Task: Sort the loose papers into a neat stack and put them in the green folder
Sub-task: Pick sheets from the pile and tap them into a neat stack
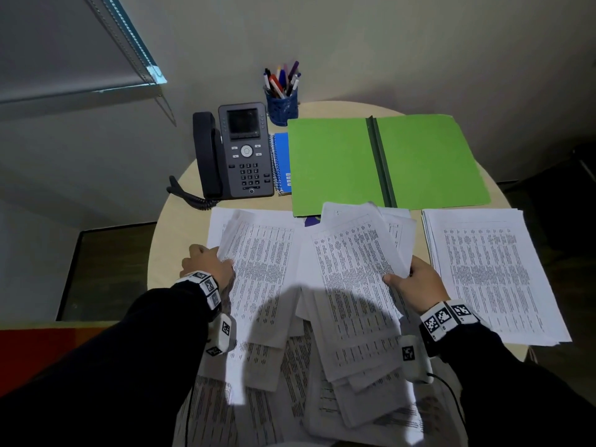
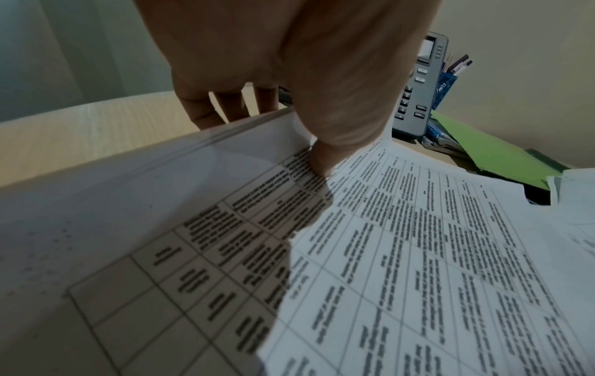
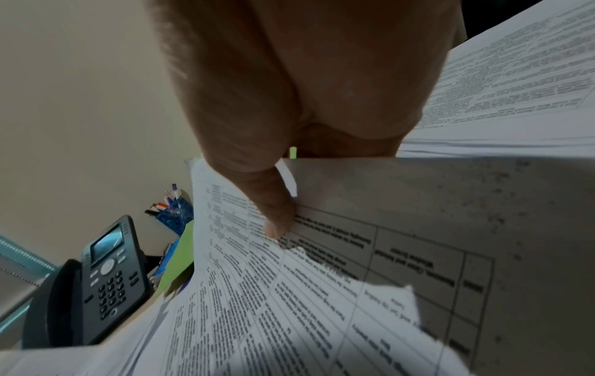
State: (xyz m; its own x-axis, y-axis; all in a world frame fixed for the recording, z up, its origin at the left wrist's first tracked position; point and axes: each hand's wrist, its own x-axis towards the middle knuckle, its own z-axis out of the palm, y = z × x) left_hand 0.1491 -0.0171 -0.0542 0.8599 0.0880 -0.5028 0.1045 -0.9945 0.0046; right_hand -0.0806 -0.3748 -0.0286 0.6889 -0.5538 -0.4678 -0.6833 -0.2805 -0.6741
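Note:
Loose printed papers [image 1: 322,333] lie scattered across the near half of the round table. My left hand [image 1: 206,261] grips the left edge of a bundle of sheets [image 1: 261,262], thumb on top [image 2: 322,162] and fingers under the edge. My right hand [image 1: 416,282] pinches the right edge of another bundle [image 1: 358,269], its thumb pressed on the print [image 3: 277,223]. The green folder [image 1: 387,159] lies open and flat at the back of the table. A neat stack of papers [image 1: 490,272] rests at the right, below the folder.
A dark desk phone [image 1: 235,153] stands at the back left, with a blue spiral notebook [image 1: 282,162] between it and the folder. A blue pen cup [image 1: 283,106] stands behind them by the wall. The table's edge [image 1: 158,240] runs close to my left hand.

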